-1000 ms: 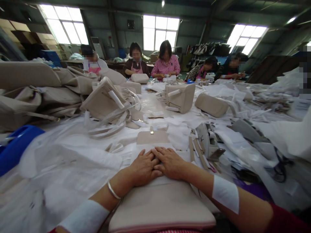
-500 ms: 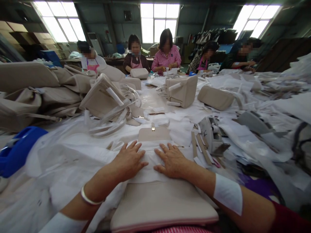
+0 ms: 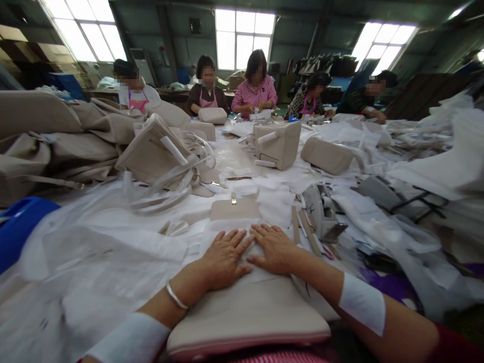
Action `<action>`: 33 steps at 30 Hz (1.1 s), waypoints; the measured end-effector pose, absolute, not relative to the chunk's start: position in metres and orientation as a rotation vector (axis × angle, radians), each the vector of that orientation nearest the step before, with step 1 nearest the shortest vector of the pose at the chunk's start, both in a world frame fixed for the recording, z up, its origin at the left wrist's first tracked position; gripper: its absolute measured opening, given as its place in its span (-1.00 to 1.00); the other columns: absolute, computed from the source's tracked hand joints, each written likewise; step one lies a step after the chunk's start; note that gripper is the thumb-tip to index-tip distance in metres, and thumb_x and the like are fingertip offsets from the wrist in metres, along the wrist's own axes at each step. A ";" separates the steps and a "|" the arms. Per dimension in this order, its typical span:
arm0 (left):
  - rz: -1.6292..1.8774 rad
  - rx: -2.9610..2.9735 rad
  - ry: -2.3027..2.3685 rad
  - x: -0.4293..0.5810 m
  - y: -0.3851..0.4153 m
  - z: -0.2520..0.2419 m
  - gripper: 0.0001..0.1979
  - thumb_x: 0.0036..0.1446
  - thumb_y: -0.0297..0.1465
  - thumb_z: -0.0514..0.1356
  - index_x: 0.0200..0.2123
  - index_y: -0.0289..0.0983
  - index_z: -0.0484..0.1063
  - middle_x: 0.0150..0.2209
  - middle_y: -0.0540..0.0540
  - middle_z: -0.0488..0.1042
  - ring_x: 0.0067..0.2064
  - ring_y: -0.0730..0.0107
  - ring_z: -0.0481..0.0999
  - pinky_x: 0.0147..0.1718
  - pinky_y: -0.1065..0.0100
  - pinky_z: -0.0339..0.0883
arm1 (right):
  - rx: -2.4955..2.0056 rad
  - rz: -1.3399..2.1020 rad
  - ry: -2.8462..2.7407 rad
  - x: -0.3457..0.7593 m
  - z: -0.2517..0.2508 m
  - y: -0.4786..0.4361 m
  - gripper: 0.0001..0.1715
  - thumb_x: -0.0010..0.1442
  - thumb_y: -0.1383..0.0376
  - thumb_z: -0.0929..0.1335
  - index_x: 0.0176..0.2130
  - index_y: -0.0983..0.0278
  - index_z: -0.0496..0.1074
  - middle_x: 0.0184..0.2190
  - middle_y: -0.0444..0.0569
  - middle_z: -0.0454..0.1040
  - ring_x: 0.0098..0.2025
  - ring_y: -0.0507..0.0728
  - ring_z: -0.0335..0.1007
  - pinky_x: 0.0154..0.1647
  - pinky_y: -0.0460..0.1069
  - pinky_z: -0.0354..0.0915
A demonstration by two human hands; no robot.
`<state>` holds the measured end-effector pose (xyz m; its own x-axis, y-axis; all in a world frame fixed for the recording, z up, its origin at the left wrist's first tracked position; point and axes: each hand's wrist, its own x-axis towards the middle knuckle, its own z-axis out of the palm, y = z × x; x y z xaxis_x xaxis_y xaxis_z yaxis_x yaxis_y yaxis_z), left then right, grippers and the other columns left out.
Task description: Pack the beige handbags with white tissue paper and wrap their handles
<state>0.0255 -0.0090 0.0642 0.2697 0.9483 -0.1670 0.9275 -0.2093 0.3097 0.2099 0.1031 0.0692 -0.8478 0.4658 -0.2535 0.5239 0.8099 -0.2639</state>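
Observation:
A beige handbag [image 3: 249, 317] lies flat in front of me, its near edge close to my body. White tissue paper [image 3: 206, 237] covers its middle, and beyond the paper shows a beige flap with a gold clasp [image 3: 234, 201]. My left hand [image 3: 226, 254] lies flat on the paper with the fingers stretched out. Beside it, my right hand [image 3: 274, 248] presses on the same sheet, palm down and fingers extended. The fingertips of the two hands are close together. Neither hand grips anything.
At right stands a grey tape dispenser [image 3: 321, 212] beside several beige strips [image 3: 308, 229]. A blue dispenser-like object [image 3: 26, 224] sits at left. Beige bags are piled on the left [image 3: 56, 151], and another bag [image 3: 278, 145] stands ahead. Several co-workers sit across the table.
My left hand has slid right and slightly toward me across the paper, closing the space to my right hand. The view has shifted a little to the right.

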 end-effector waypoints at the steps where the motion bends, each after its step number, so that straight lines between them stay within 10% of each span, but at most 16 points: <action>1: 0.067 2.207 1.697 0.026 -0.008 0.064 -0.27 0.23 0.07 -0.06 0.38 -0.06 -0.12 0.41 -0.20 -0.11 0.39 -0.06 -0.08 0.27 -0.19 -0.18 | 0.814 -0.479 2.796 0.217 0.071 0.108 0.01 0.19 -0.22 0.15 0.35 0.38 0.04 0.37 0.21 -0.01 0.35 0.45 -0.10 0.29 0.34 -0.13; 10: 0.063 2.235 1.670 0.025 -0.006 0.069 -0.32 0.24 0.06 -0.09 0.36 0.00 -0.05 0.40 -0.24 -0.06 0.36 -0.18 -0.02 0.21 -0.29 -0.13 | 0.949 -0.285 2.979 0.234 0.113 0.135 -0.33 0.29 -0.01 0.20 0.19 0.35 0.33 0.27 0.23 0.21 0.29 0.37 0.09 0.25 0.27 0.04; 18: 0.098 2.276 1.681 0.026 -0.011 0.067 -0.32 0.22 0.04 -0.01 0.35 0.00 -0.03 0.40 -0.19 -0.05 0.36 -0.17 -0.01 0.23 -0.26 -0.12 | 0.647 -0.484 2.902 0.207 0.075 0.107 -0.17 0.28 -0.08 0.18 0.33 0.36 0.12 0.33 0.18 0.10 0.34 0.36 0.01 0.30 0.27 -0.03; 33: 0.149 2.234 1.661 0.020 -0.013 0.073 -0.32 0.21 0.08 -0.06 0.34 0.03 -0.02 0.39 -0.20 0.00 0.35 -0.19 0.02 0.21 -0.29 -0.08 | 0.888 -0.347 2.856 0.084 0.061 0.188 -0.36 0.17 0.06 0.34 0.12 0.37 0.32 0.07 0.27 0.42 0.11 0.35 0.34 0.08 0.19 0.20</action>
<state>0.0200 -0.0131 0.0732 0.3064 0.9438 -0.1236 0.9068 -0.2499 0.3394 0.0844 0.1878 0.0605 -0.8183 0.5420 -0.1914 0.5720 0.8004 -0.1794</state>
